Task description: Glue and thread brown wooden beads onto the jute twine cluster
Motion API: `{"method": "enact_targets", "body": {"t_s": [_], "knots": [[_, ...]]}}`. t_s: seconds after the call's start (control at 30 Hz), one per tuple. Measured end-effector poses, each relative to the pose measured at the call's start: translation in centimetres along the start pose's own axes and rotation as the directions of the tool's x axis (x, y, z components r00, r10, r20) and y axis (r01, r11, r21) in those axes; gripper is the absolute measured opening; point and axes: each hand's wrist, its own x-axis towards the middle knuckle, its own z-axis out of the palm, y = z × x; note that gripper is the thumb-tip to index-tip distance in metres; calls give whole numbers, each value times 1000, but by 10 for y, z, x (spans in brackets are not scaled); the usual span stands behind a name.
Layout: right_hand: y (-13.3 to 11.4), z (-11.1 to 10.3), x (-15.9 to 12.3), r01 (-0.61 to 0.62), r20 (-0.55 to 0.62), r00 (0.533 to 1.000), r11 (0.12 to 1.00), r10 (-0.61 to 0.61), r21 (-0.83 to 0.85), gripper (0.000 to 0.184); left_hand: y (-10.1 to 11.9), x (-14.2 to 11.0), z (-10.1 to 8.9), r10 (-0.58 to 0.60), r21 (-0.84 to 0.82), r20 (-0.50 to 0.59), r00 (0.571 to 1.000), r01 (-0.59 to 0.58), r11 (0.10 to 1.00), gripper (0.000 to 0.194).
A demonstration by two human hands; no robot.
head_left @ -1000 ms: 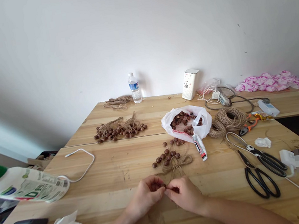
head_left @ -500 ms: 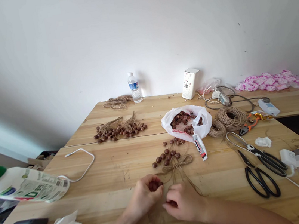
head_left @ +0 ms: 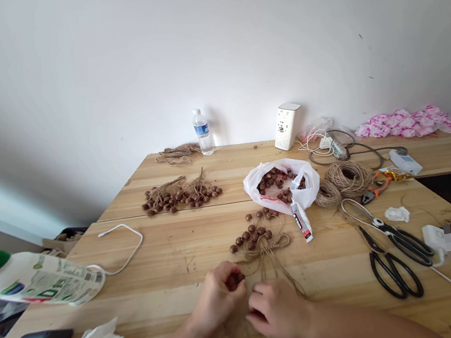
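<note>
My left hand [head_left: 217,297] is curled around several round brown beads [head_left: 235,281], pressed between thumb and fingers. To its right, a short gap away, my right hand [head_left: 280,310] is closed with the fingertips together; what it holds, if anything, is hidden. Just beyond both hands lies a knotted twine piece [head_left: 268,246] with a braided loop, its loose strands trailing toward my right hand. More brown beads [head_left: 252,237] on thin cords spread out behind that knot.
Behind the beads are a white plastic bag [head_left: 251,185] of loose beads and a glue tube [head_left: 301,222]. Twine coils [head_left: 349,179], pliers [head_left: 376,189] and two scissors [head_left: 396,273] lie right. Finished-looking bead bunches [head_left: 181,196] and a water bottle [head_left: 202,132] stand further back.
My hands were touching over a bead; my right hand has drawn away, down and slightly right, and closed further. My left hand keeps the beads, nearly still.
</note>
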Motion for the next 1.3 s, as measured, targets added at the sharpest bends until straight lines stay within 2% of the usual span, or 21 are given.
{"method": "enact_targets", "body": {"t_s": [0.2,0.43,0.6,0.73,0.93,1.13,1.23,1.3], "knots": [[-6,0,-4,36,8,999,996,-35,-79,18,-4,3,-3,71,85,-23,997,-69,994,6],[-13,4,-10,120,2,992,968,-122,-220,11,-11,14,-18,129,186,-48,990,-118,975,6],[-14,3,-11,139,8,990,954,-142,-267,11,-14,15,-20,218,294,103,970,-240,925,9],[-16,2,-12,133,8,991,953,-136,-272,10,-14,12,-16,270,384,133,954,-301,873,11],[-20,1,-13,130,54,991,951,-120,-281,6,-20,19,-18,298,508,72,952,-292,810,14],[-23,-5,-16,142,92,988,952,-122,-269,15,-23,22,-20,322,488,7,947,-284,825,13],[-24,-17,-18,187,146,978,945,-151,-268,13,-24,24,-21,331,458,-7,944,-291,840,12],[-21,-32,-19,224,192,965,943,-180,-244,18,-26,25,-22,344,442,-14,939,-303,844,13]]}}
